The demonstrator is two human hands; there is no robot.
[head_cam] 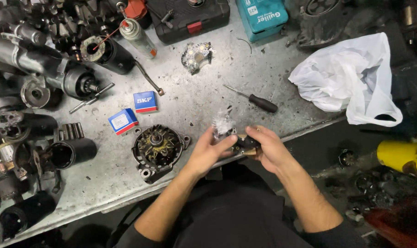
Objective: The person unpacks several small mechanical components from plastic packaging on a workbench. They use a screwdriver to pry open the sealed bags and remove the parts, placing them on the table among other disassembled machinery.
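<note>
Over the front edge of the metal workbench [204,96], my left hand [207,151] and my right hand [268,148] both hold a small dark part [243,144]. A scrap of clear crinkled plastic wrap [223,124] sticks up from it. The fingers of both hands curl around the part. Just left of my left hand lies a round dark alternator housing [158,149]. A black-handled screwdriver [256,100] lies on the bench beyond my hands.
Two small blue, red and white boxes [145,102] [123,121] lie left of centre. Motor parts and cylinders [43,87] crowd the left side. A spray can [137,36], black case [190,16], teal case [262,16] and a white plastic bag [350,78] sit behind and right.
</note>
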